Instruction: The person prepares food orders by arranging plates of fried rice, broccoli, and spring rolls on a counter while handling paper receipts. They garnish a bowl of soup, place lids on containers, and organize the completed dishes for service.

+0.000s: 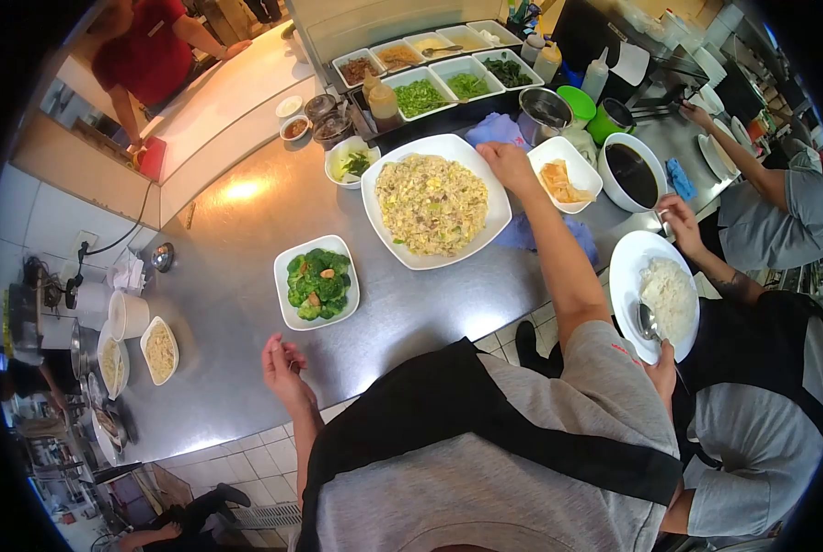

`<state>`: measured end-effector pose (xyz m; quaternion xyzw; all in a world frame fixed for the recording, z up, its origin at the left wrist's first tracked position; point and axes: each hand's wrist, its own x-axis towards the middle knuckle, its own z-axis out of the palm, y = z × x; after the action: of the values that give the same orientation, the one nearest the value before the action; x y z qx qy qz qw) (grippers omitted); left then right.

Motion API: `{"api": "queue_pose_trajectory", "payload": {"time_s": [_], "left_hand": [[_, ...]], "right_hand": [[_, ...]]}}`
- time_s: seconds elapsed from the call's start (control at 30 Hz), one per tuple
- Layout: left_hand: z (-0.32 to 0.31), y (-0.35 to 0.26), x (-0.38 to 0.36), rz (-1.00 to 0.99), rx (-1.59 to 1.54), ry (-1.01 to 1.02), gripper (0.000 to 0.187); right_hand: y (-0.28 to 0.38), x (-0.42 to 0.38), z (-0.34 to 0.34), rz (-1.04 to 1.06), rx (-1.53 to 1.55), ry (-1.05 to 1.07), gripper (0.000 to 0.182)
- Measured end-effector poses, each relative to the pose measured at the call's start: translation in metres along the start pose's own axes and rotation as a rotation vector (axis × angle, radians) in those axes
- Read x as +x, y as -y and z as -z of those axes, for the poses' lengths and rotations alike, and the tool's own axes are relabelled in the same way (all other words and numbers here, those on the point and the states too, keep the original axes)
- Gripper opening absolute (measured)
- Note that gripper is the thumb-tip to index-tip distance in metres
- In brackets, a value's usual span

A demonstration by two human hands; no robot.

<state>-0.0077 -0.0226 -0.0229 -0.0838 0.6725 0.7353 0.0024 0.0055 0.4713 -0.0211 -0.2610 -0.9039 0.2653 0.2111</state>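
Observation:
My right hand (510, 167) grips the right rim of a large white square bowl (371, 207) heaped with fried rice (430, 204) flecked with egg and green bits. To the lower left, a smaller white square dish (285, 308) holds broccoli (317, 283) with a few brownish pieces on it. Just below that dish, over the counter's near edge, my left hand (287, 370) is held with loosely bent fingers, slightly apart and holding nothing.
White tubs of chopped toppings (419, 97) line the back of the steel counter (218, 359). On my right, a co-worker holds a plate of white rice (664, 299) with a spoon, close to my arm. Noodle dishes (160, 351) stand at the left. Someone in red leans on the pass ledge (246, 78).

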Motion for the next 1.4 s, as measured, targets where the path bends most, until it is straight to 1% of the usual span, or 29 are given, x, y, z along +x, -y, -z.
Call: {"api": "queue_pose_trajectory", "payload": {"time_s": [0.07, 0.17, 0.27, 0.37, 0.43, 0.5, 0.6, 0.63, 0.7, 0.73, 0.77, 0.8, 0.83, 0.9, 0.97, 1.03, 1.07, 1.13, 1.17, 1.2, 1.23, 1.3, 1.33, 1.37, 1.4], "left_hand": [[-0.008, 0.007, 0.006, -0.046, 0.104, -0.026, 0.025], [-0.01, 0.028, 0.028, -0.239, 0.344, -0.067, 0.03], [-0.009, 0.039, 0.046, 0.117, 0.113, 0.152, 0.035], [-0.014, 0.049, 0.055, 0.196, 0.06, 0.207, 0.034], [-0.023, 0.041, 0.052, 0.219, 0.056, 0.192, 0.033], [-0.014, 0.036, 0.049, 0.22, 0.045, 0.165, 0.032], [0.011, 0.033, 0.05, 0.2, 0.042, 0.113, 0.032], [0.014, 0.031, 0.048, 0.191, 0.05, 0.099, 0.032], [0.051, 0.028, 0.055, 0.181, 0.048, 0.065, 0.032], [0.064, 0.028, 0.057, 0.178, 0.049, 0.032, 0.032], [0.078, 0.026, 0.061, 0.169, 0.045, -0.006, 0.032], [0.095, 0.025, 0.066, 0.155, 0.036, 0.017, 0.035], [0.11, 0.021, 0.067, 0.179, 0.034, -0.025, 0.036], [0.121, 0.022, 0.066, 0.203, 0.001, -0.11, 0.039], [0.143, 0.027, 0.072, 0.225, -0.045, -0.088, 0.047], [0.148, 0.018, 0.07, 0.267, 0.022, -0.187, 0.048], [0.151, 0.014, 0.07, 0.299, 0.062, -0.235, 0.049], [0.167, 0.01, 0.081, -0.033, 0.32, -0.338, 0.048], [0.171, 0.006, 0.088, -0.199, 0.457, -0.388, 0.048], [0.166, -0.018, 0.089, -0.269, 0.415, -0.36, 0.047], [0.158, -0.06, 0.083, -0.332, 0.375, -0.332, 0.045], [0.111, -0.169, 0.046, -0.536, 0.289, -0.23, 0.045], [0.102, -0.209, 0.035, -0.7, 0.327, -0.171, 0.045], [0.094, -0.243, 0.023, -0.859, 0.171, -0.095, 0.048], [0.086, -0.28, 0.01, -1.12, 0.154, -0.009, 0.057]], "right_hand": [[-0.011, -0.01, -0.018, 0.068, 0.094, -0.007, 0.032], [-0.013, -0.017, -0.021, 0.071, 0.024, -0.01, 0.03], [-0.012, -0.024, -0.018, 0.08, -0.022, 0.003, 0.028], [-0.007, -0.035, -0.017, 0.049, -0.044, 0.001, 0.028], [-0.003, -0.044, -0.018, 0.039, -0.011, 0.012, 0.027], [0.012, -0.065, -0.025, 0.02, 0.003, 0.028, 0.027], [0.045, -0.096, -0.031, -0.105, 0.091, 0.054, 0.029], [0.042, -0.097, -0.033, -0.096, 0.138, 0.049, 0.029], [0.065, -0.114, -0.046, -0.07, 0.214, 0.024, 0.03], [0.074, -0.118, -0.048, -0.083, 0.207, 0.109, 0.031], [0.082, -0.122, -0.051, -0.057, 0.239, 0.122, 0.031], [0.091, -0.125, -0.058, -0.018, 0.271, 0.131, 0.032], [0.102, -0.125, -0.065, 0.033, 0.302, 0.138, 0.032], [0.103, -0.126, -0.09, 0.129, 0.351, 0.116, 0.033], [0.118, -0.128, -0.101, 0.129, 0.373, 0.212, 0.034], [0.133, -0.13, -0.107, 0.166, 0.443, 0.272, 0.036], [0.143, -0.121, -0.098, 0.122, 0.421, 0.431, 0.036], [0.167, -0.114, -0.065, 0.003, 0.366, 0.744, 0.037], [0.171, -0.106, -0.052, 0.112, 0.336, 0.628, 0.035], [0.17, -0.094, -0.038, 0.213, 0.304, 0.513, 0.034], [0.171, -0.084, -0.02, 0.309, 0.27, 0.402, 0.033], [0.206, -0.066, 0.051, 0.342, 0.551, 0.174, 0.031], [0.226, -0.06, 0.09, 0.539, 0.666, -0.016, 0.031], [0.253, -0.07, 0.14, 0.567, 0.71, -0.098, 0.034], [0.272, -0.072, 0.178, 0.866, 0.779, -0.305, 0.034]]}}
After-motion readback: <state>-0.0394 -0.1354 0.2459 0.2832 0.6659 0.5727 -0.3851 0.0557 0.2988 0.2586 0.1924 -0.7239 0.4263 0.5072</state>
